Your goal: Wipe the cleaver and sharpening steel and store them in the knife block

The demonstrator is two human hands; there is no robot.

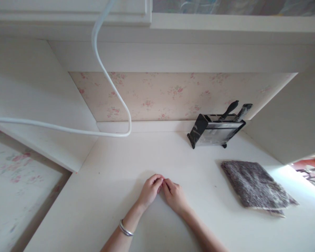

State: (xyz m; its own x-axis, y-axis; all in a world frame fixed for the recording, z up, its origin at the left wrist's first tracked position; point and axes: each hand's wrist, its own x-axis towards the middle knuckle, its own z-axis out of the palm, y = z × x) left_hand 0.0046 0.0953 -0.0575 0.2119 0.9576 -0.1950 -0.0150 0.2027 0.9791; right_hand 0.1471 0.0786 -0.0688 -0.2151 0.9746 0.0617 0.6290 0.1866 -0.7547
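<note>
My left hand (150,190) and my right hand (174,194) meet fingertip to fingertip over the white countertop (112,157). Both are closed, with the fingers curled in and the thumbs close together. Whatever lies between the fingers, if anything, is hidden. A silver bangle (126,228) circles my left wrist. To the right of my hands lies a folded grey-brown cloth (257,185) with a fuzzy surface, apart from them.
A black and clear knife block (216,131) holding two dark-handled tools stands at the back right. White panels flank the counter, with flowered wallpaper (157,96) behind. A white cable (118,94) hangs at upper left, below the cabinet (68,17).
</note>
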